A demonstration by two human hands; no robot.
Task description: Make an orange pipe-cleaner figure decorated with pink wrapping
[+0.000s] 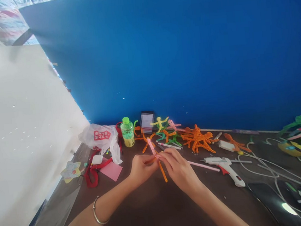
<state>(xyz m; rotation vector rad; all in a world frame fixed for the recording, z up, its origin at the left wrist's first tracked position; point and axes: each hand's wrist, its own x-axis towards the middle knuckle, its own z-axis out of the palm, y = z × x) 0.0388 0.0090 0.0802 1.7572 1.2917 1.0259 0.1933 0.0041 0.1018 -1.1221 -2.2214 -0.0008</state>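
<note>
Both hands meet over the dark table. My left hand (142, 167) is closed, its thumb and fingertips pinching a small pink and orange pipe-cleaner piece (151, 147) from the left. From the right, my right hand (177, 165) pinches the same piece, its fingers closed. The pink twisted part points up and away above the fingertips. An orange stem (163, 172) hangs down between the hands. A long pink pipe cleaner (203, 165) extends to the right from behind my right hand; whether it joins the held piece is hidden.
A green-capped bottle (127, 132), plastic bag (99, 136) and pink paper (111, 169) are at the left. Orange pipe-cleaner figures (199, 139) lie behind. At the right are a glue gun (226, 168), white cables (264, 167) and a black phone (273, 202). A blue panel (176, 53) stands behind.
</note>
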